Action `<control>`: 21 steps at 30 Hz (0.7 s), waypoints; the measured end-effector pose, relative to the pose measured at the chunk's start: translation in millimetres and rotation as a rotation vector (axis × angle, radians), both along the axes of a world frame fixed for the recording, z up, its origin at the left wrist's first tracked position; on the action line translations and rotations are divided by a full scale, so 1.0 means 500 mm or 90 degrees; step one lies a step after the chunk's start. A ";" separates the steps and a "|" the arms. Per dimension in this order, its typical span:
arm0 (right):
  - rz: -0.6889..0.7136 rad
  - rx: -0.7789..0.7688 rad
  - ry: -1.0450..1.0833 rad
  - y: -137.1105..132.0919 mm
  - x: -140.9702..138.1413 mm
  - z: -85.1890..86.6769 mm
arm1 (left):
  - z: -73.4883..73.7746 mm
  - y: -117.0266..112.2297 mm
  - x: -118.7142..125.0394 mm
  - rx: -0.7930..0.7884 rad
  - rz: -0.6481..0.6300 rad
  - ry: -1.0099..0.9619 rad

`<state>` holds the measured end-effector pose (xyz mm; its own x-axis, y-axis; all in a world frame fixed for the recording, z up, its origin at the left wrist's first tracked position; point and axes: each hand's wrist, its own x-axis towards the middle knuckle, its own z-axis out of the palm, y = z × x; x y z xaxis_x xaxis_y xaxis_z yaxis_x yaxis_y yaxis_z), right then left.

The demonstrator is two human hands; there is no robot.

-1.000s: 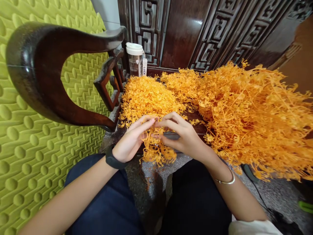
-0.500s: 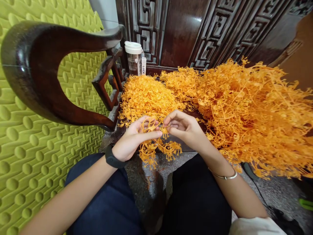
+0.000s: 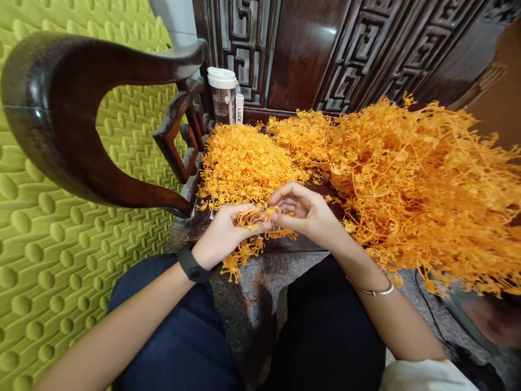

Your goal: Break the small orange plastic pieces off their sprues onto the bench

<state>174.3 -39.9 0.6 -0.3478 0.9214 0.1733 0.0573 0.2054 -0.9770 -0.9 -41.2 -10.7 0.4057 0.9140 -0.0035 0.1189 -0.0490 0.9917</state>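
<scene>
My left hand [image 3: 228,231] is closed around an orange artificial flower sprig [image 3: 242,255], thumb and fingers pinching its thin stems. Some of its branches hang below the palm, over the bench's front edge. My right hand [image 3: 303,214] curves in from the other side, thumb and fingertips pinched on the sprig's florets where the two hands meet. Just behind the hands lies a heap of short orange florets [image 3: 248,163]. To the right spreads a much larger pile of long orange sprigs [image 3: 427,195].
A clear cup with a white lid [image 3: 222,89] stands at the back of the dark wooden bench [image 3: 301,244]. A curved wooden armrest [image 3: 40,114] juts out at left, before a green padded wall [image 3: 24,233]. A black cable [image 3: 427,309] and a blurred brownish shape [image 3: 492,320] are at lower right.
The sprig has turned in my hands, its hanging branches now further left and partly behind my fingers. My left hand is slightly lower. A blurred brownish shape has appeared at lower right.
</scene>
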 end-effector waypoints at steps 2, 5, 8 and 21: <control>0.017 -0.034 -0.006 0.004 0.003 -0.001 | 0.003 0.000 0.000 0.012 -0.001 0.007; 0.014 -0.094 -0.033 0.008 0.005 -0.003 | 0.004 0.000 0.000 0.032 0.019 0.024; -0.001 -0.102 -0.058 0.009 0.004 -0.001 | 0.001 0.000 0.000 0.057 0.025 0.037; -0.001 -0.181 0.098 -0.001 0.002 0.007 | 0.024 -0.011 -0.006 -0.039 -0.079 -0.041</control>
